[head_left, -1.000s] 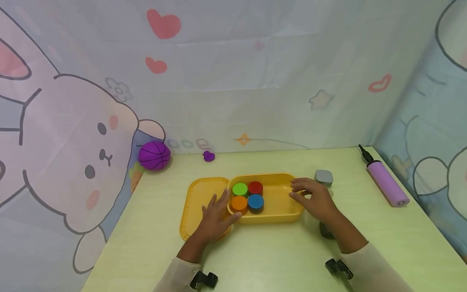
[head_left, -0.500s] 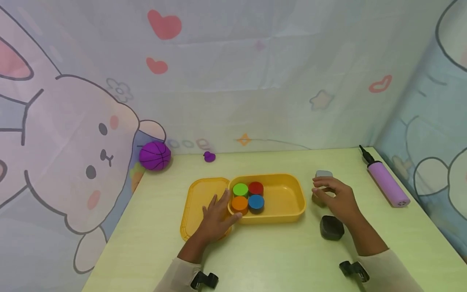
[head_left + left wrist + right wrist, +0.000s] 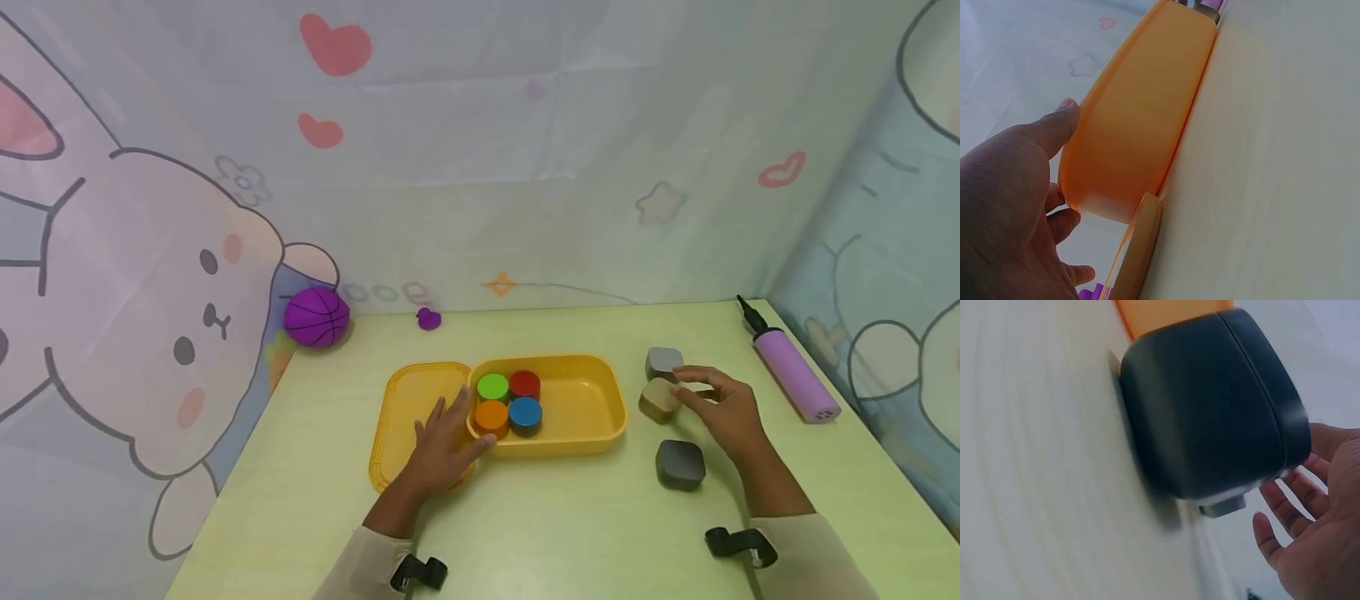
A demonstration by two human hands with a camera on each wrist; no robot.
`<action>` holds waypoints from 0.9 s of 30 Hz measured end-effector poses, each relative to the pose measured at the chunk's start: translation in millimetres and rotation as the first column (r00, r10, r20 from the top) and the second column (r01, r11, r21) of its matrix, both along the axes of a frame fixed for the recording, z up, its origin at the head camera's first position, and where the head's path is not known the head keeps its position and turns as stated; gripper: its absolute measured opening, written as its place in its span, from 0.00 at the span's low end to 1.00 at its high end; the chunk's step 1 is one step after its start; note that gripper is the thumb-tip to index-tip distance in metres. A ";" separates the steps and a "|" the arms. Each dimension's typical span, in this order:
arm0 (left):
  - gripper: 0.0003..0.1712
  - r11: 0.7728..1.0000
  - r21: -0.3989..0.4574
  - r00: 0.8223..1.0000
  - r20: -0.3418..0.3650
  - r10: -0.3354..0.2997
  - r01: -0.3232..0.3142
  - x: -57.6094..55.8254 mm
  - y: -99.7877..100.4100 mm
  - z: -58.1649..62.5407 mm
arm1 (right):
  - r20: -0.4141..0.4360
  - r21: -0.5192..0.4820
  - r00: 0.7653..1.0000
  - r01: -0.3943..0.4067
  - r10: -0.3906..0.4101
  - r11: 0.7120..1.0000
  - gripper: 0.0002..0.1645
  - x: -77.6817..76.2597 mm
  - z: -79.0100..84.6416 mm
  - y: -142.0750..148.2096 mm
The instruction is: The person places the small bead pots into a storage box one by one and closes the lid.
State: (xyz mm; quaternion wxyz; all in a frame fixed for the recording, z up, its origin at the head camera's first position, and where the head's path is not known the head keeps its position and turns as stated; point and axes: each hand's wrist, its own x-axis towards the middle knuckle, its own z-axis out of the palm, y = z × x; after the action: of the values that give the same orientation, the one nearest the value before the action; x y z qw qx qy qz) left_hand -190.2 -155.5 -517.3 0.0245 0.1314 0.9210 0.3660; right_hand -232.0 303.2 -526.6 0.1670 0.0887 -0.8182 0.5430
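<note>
A yellow tub (image 3: 585, 404) holds green (image 3: 493, 387), red (image 3: 525, 384), orange (image 3: 492, 417) and blue (image 3: 525, 415) round pieces in its left part. My left hand (image 3: 444, 450), fingers spread, rests against the tub's left end, its thumb at the rim in the left wrist view. Beneath that hand lies a flat yellow lid (image 3: 408, 417). My right hand (image 3: 727, 412) is beside a beige rounded box (image 3: 657, 402), thumb and fingers loosely bent near its right edge; whether they touch it is unclear. A grey box (image 3: 663, 362) stands behind, a dark box (image 3: 680, 465) in front.
A purple ball (image 3: 317, 317) and a small purple duck (image 3: 428, 319) sit at the table's back left. Along the right edge lies a lilac hand pump (image 3: 795, 375) with a black nozzle. A printed cloth (image 3: 450, 208) hangs behind the table (image 3: 555, 533).
My right hand has moved right, from the tub's right end to beside the beige box. The beige and dark boxes are now more fully visible. My left hand stays put.
</note>
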 end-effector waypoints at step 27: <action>0.52 1.000 0.008 1.000 -0.005 -0.001 0.001 -0.2 0.7 0.8 | 0.209 0.125 0.976 -0.088 0.060 0.988 0.36 -2.7 -21.0 13.4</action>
State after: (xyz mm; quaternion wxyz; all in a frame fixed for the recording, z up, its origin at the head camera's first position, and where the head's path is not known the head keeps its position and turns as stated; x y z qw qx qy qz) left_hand -190.4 -154.8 -516.5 0.0216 0.1328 0.9196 0.3691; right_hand -234.6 316.6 -547.6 0.0552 0.0737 -0.8616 0.4992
